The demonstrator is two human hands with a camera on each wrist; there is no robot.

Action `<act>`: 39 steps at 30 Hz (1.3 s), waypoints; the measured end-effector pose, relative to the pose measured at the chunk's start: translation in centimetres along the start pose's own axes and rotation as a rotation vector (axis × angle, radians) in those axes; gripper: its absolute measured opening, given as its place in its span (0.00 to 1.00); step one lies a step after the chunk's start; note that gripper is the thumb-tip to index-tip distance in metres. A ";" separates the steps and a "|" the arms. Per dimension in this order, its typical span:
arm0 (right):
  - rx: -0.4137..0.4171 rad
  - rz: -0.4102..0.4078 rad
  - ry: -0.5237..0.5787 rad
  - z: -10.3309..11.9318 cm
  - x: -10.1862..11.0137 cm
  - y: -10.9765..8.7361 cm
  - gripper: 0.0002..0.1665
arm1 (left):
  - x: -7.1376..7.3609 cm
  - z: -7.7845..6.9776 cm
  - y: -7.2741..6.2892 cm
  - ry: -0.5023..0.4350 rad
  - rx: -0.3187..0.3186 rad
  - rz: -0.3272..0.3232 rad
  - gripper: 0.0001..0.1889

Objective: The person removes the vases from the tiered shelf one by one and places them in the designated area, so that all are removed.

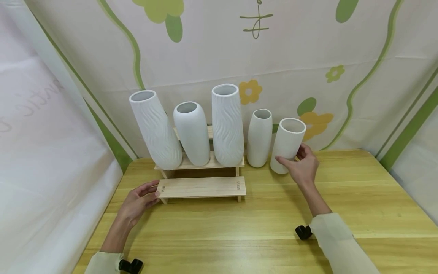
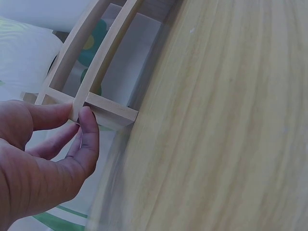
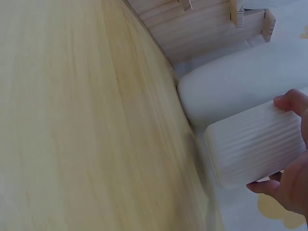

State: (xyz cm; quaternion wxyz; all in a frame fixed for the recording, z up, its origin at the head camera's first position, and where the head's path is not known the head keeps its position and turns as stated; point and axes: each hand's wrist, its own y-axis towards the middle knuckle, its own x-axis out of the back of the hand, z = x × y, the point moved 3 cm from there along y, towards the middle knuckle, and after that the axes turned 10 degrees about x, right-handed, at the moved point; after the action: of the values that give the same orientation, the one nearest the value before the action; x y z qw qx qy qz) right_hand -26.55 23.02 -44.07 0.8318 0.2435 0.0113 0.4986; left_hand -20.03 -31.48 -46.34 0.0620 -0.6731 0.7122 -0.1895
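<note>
My left hand (image 1: pixel 136 202) pinches the left end of the front step of a tiered wooden stand (image 1: pixel 202 187); the left wrist view shows thumb and fingertips at the end of a slat (image 2: pixel 103 62). With my right hand (image 1: pixel 303 167) I grip a white cylindrical vase (image 1: pixel 286 150), thumb on one side and fingers around the other. Fine ribs run along this vase (image 3: pixel 255 144) in the right wrist view, and a shadow falls beside its base. Immediately left of it stands a slim, smooth white vase (image 1: pixel 260 139), upright on the table.
On the stand's middle step are a leaning wavy-textured vase (image 1: pixel 157 131), a smooth rounded vase (image 1: pixel 193 133) and a tall wavy vase (image 1: pixel 228 125). Behind the wooden table (image 1: pixel 273 217) hangs a flower-printed cloth (image 1: pixel 205 49); another white cloth (image 1: pixel 51 133) borders the left side.
</note>
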 end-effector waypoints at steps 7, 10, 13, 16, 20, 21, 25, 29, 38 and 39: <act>-0.034 0.022 0.006 -1.3 -0.5 0.3 0.48 | -0.1 0.1 -0.2 0.007 0.006 0.005 0.31; -0.044 0.027 0.014 -1.5 -0.6 0.3 0.49 | -0.2 0.1 -0.2 0.010 0.005 0.010 0.32; -0.046 0.032 0.026 -1.6 -0.8 0.5 0.50 | -0.1 0.1 -0.2 0.007 0.004 0.011 0.32; -0.041 0.040 0.032 -1.6 -0.9 0.8 0.50 | -0.1 0.1 -0.3 0.003 0.001 0.011 0.31; -0.018 0.054 0.030 -1.9 -1.2 1.3 0.51 | -0.1 0.0 -0.3 0.003 -0.003 0.015 0.31; -0.008 0.056 0.027 -2.1 -1.3 1.4 0.51 | -0.1 0.0 -0.3 0.004 -0.004 0.016 0.31; 0.027 0.063 0.009 -2.5 -1.6 1.8 0.51 | -0.1 0.0 -0.2 0.003 -0.008 0.015 0.31; 0.045 0.047 0.005 -2.7 -1.9 2.0 0.50 | -0.1 -0.1 -0.2 0.003 -0.009 0.015 0.31; 0.031 -0.024 0.046 -2.9 -2.8 1.8 0.49 | -0.1 -0.1 -0.1 0.002 -0.001 0.013 0.31; 0.026 -0.032 0.052 -2.9 -2.9 1.8 0.49 | -0.1 -0.1 -0.1 0.001 -0.002 0.013 0.31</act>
State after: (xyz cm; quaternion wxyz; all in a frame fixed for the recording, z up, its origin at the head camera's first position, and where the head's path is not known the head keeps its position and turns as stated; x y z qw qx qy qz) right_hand -30.20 22.45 -46.50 0.8360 0.2411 0.0433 0.4911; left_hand -19.94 -31.41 -46.26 0.0622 -0.6682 0.7169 -0.1889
